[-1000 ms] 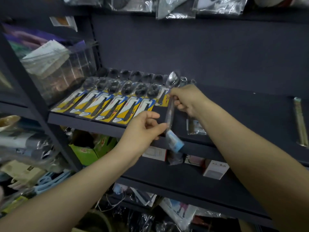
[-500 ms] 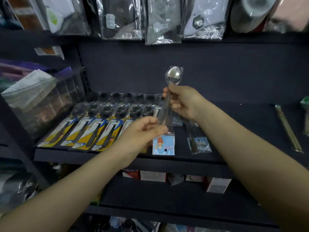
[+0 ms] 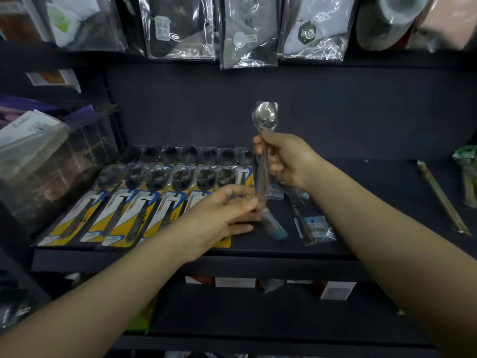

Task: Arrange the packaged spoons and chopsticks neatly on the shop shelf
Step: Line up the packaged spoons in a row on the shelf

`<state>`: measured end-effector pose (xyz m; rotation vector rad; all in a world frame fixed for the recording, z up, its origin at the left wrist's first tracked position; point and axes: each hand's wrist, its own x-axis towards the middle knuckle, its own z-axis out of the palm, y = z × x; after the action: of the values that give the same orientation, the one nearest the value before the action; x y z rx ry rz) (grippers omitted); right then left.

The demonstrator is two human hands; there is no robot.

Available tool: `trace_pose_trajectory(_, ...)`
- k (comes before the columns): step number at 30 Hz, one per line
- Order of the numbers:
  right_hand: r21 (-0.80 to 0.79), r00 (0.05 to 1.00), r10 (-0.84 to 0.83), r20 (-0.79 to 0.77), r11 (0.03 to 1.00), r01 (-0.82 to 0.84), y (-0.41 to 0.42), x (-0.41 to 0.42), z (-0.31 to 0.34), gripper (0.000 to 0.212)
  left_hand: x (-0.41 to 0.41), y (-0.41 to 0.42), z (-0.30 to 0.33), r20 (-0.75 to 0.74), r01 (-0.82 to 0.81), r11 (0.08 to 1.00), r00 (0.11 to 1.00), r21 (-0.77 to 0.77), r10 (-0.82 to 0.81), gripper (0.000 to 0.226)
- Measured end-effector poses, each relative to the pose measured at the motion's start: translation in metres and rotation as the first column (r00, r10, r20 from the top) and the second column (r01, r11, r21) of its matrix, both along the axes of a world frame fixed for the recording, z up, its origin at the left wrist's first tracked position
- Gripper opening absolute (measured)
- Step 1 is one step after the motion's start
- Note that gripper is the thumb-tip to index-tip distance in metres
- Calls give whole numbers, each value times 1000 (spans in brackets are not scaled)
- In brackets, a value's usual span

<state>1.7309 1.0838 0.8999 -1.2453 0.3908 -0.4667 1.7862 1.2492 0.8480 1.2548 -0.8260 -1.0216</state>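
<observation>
My right hand [image 3: 285, 161] grips a steel spoon in a clear sleeve [image 3: 264, 120] by its handle, bowl upward, above the dark shelf [image 3: 361, 202]. My left hand [image 3: 224, 215] pinches the lower end of that sleeve near its blue card [image 3: 276, 228]. Two rows of packaged spoons on yellow and blue cards [image 3: 144, 202] lie side by side on the shelf's left half. Another clear-packaged spoon [image 3: 309, 226] lies flat just right of my hands. A long packet of chopsticks [image 3: 442, 200] lies at the shelf's right end.
Bagged goods [image 3: 247, 34] hang from the shelf above. A clear plastic box [image 3: 46, 161] stands at the left. A green packet [image 3: 468, 174] sits at the far right edge. Small boxes [image 3: 335, 289] line the shelf below.
The spoon in its sleeve has been lifted off the shelf and stood upright. My view has tilted up, bringing the hanging bags into sight. Both hands have kept their hold.
</observation>
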Motion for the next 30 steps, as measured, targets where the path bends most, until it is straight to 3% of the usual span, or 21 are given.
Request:
trace_pose_trajectory(2,-106,997,-73,9,992,73,0,1,2,28,0,0,-2,149,-99,995,984,-9,99,37)
trace_pose_trajectory(4,-168,995,-95,28,981,98,2,3,3,28,0,-2,0,106,-97,995,989,-22,99,47)
trace_pose_trajectory(8,-218,997,-79,11,973,79,6,4,2,30,-3,1,5,176,-48,998,983,-36,54,22)
trace_pose_trajectory(13,-120,992,-122,-33,986,117,5,1,-1,28,-6,2,3,330,-113,985,932,-131,151,58)
trace_pose_trajectory(16,-42,989,-125,-80,992,121,7,-1,-1,28,-5,1,2,569,-150,961,780,-231,259,65)
trace_pose_trajectory(20,-3,980,-158,-117,987,159,6,-4,3,28,-7,0,8,861,-121,933,361,-339,360,41)
trace_pose_trajectory(21,1,980,-169,-110,985,170,6,-4,4,28,-8,-1,8,868,-135,929,332,-344,369,38)
trace_pose_trajectory(22,8,980,-174,-95,985,175,5,-4,4,28,-9,-2,7,843,-159,935,404,-317,355,41)
trace_pose_trajectory(23,19,982,-173,-79,984,175,4,-4,5,28,-10,-2,7,762,-180,951,569,-252,310,48)
trace_pose_trajectory(24,34,983,-170,-65,984,173,4,-4,5,28,-12,-3,9,577,-169,972,783,-161,232,54)
trace_pose_trajectory(25,49,985,-166,-52,984,169,3,-5,4,28,-13,-2,12,318,-119,990,938,-74,136,57)
trace_pose_trajectory(26,60,986,-162,-37,985,164,2,-5,3,28,-14,-2,13,72,-45,999,996,0,45,52)
trace_pose_trajectory(27,69,987,-158,-17,985,159,2,-6,2,28,-14,-2,14,-88,31,999,996,44,-27,43)
trace_pose_trajectory(28,78,988,-152,6,985,151,1,-6,1,28,-13,-3,13,-149,80,994,987,76,-68,36)
trace_pose_trajectory(30,77,988,-146,42,987,142,1,-7,0,29,-14,-4,11,-102,64,991,993,121,-51,22)
